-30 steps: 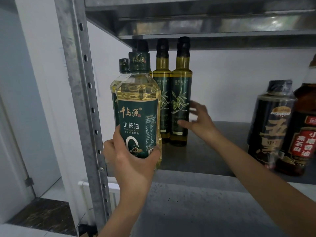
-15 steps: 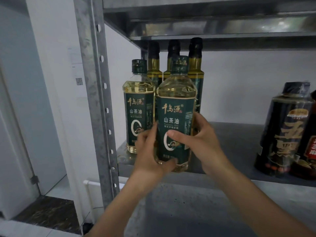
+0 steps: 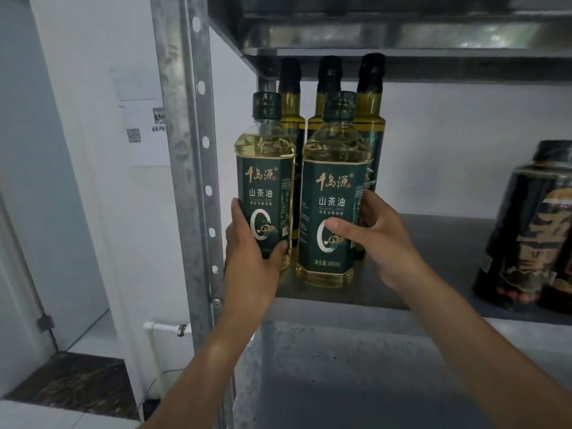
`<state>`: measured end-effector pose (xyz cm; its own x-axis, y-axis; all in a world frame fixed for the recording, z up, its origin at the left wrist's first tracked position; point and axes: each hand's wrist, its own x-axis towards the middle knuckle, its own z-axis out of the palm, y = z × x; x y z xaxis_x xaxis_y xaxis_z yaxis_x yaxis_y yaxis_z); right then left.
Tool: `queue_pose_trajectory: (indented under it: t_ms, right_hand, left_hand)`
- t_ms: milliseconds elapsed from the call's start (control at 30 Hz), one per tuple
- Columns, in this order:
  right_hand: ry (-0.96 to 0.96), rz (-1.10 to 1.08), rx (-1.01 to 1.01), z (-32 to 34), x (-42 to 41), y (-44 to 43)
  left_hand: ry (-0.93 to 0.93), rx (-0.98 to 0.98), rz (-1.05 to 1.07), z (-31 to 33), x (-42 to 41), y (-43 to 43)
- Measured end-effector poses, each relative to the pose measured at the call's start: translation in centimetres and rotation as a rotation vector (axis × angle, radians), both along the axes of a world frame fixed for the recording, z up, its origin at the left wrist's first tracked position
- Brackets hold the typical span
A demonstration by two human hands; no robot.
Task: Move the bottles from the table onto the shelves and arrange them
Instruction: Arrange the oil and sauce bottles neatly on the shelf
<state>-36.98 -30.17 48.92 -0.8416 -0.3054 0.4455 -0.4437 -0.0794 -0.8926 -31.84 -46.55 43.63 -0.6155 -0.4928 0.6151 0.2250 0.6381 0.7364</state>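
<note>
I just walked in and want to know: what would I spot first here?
Two green-labelled oil bottles at the shelf's front left: the left hand holds one, the right hand the other. Three taller dark-capped bottles stand behind; black bottles sit far right.

The two front bottles (image 3: 264, 184) (image 3: 334, 199) hold pale yellow oil under dark green caps, their dark green labels printed with gold and white characters and a white ring. Behind, three olive-gold bottles (image 3: 370, 119) wear black caps; the shelf (image 3: 433, 243) is dull grey metal, the bottle (image 3: 532, 230) far right black with gold lettering
</note>
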Motion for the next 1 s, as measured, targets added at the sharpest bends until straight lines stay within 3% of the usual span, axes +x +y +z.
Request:
queue_pose_trajectory:
  t_ms: [400, 600, 667, 733, 800, 867, 1000]
  right_hand:
    - [0.048, 0.003, -0.048, -1.1, -0.9, -1.2]
    - [0.142, -0.07, -0.1, -2.6, -0.6, -1.8]
    - [0.209, -0.131, -0.037, -3.2, -0.2, -1.2]
    - [0.268, -0.201, 0.023, -4.4, 0.6, 0.4]
    - [0.383, -0.306, 0.07, -5.8, 1.5, 2.8]
    - [0.496, -0.432, 0.081, -7.0, 2.2, 5.9]
    - [0.553, -0.711, 0.008, -7.7, 2.2, 12.8]
  left_hand:
    - [0.002, -0.014, 0.092, 0.0, 0.3, 0.7]
    - [-0.062, -0.155, 0.218, -0.6, 0.2, 1.2]
    - [0.012, -0.238, 0.275, -1.3, 0.2, 1.5]
    - [0.227, -0.355, 0.291, -2.5, 0.3, 2.1]
    - [0.454, -0.467, 0.237, -3.7, 0.3, 3.3]
    - [0.564, -0.567, 0.121, -4.1, 0.2, 5.5]
    - [0.394, -0.577, -0.226, -3.5, -1.1, 11.5]
